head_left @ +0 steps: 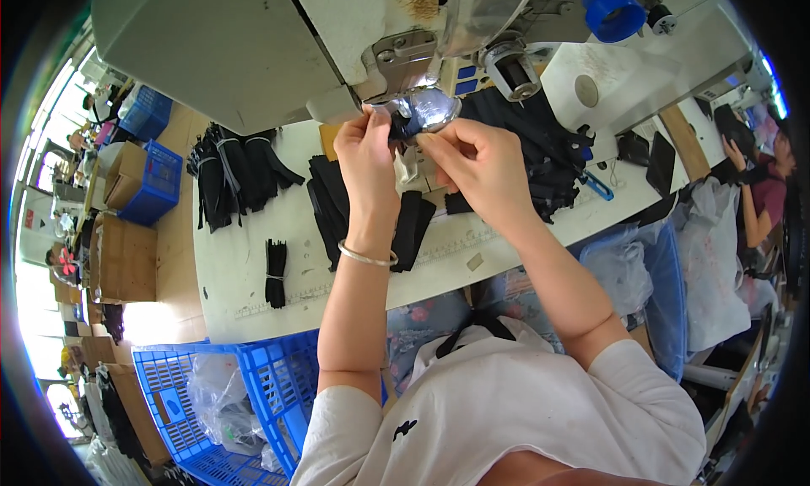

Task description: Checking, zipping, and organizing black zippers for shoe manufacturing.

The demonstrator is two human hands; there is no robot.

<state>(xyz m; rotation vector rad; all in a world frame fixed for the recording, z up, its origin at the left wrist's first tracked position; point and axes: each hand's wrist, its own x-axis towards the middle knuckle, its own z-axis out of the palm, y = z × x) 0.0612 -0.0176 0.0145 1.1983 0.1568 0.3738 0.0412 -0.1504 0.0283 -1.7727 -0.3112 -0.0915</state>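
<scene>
Both of my hands are raised to the needle area of a sewing machine [403, 60]. My left hand [369, 153], with a bangle at its wrist, is closed in a pinch by the left of the presser area. My right hand [483, 167] pinches from the right, thumb and forefinger together. Between them a small piece of black fabric [407, 125] shows, mostly hidden by the fingers and a shiny clear guard [432, 108]. Black fabric strips [331, 201] lie on the table beneath my hands, partly covered by my left forearm.
Tied bundles of black strips [240, 170] and a smaller bundle [276, 273] lie left on the white table [228, 275]. A larger black pile [527, 140] and a blue-handled tool [597, 186] are right. Blue crates [278, 393] stand below and left. Another person [769, 178] sits far right.
</scene>
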